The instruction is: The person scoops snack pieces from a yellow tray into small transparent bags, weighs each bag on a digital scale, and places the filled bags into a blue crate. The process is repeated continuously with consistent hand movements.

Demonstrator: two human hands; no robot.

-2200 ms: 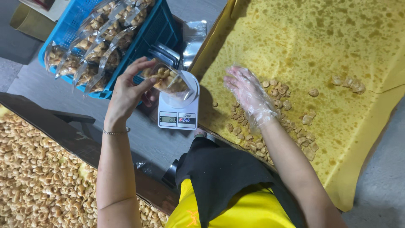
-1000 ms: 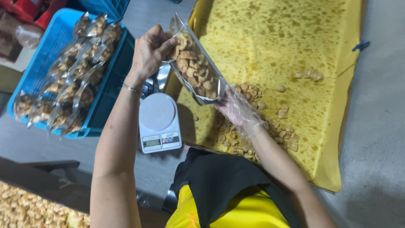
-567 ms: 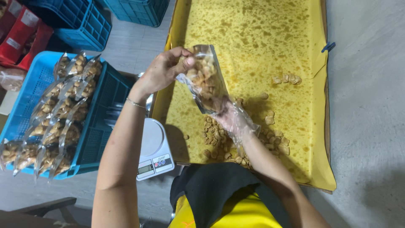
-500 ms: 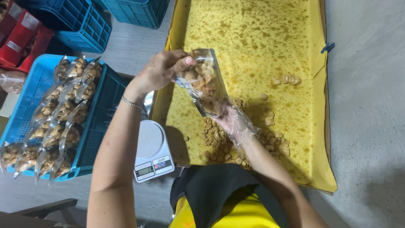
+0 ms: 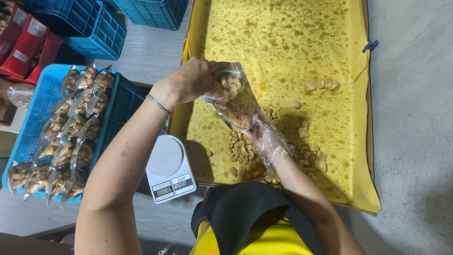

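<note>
2 hands are engaged at frame centre: the clear bag [image 5: 234, 99] is pinched by left hand [image 5: 188, 81] fingers, while snack pieces [image 5: 243, 151] are being loaded by the gloved right hand [image 5: 263, 138], its grip unclear; weighing seems due next.

The clear bag [image 5: 234, 97] at the left hand [image 5: 188, 81] shows golden-brown snack pieces [image 5: 245, 148]. Under the right hand [image 5: 264, 139], in a transparent glove, lies yellow paper [image 5: 283, 42] mottled with darker oil spots. Left of the left hand: white scale [image 5: 169, 168], blue crate [image 5: 33, 113].
</note>
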